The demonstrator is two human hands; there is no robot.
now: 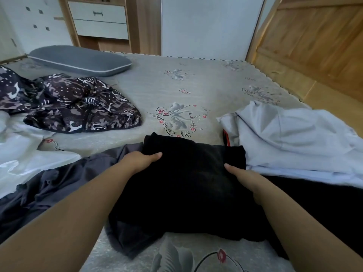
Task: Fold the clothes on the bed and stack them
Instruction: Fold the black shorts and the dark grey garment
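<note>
Mid-fold on the bed: the left hand and right hand grip a black garment, fingers tucked beneath, likely needing one more fold before stacking; other clothes await.

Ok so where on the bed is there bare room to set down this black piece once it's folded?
Bare sheet lies in the middle and far right, bordered by the grey pillow, the patterned garment and the light grey garment. The near edge is crowded: dark grey garment, white fabric, and the black garment in both hands.
</note>
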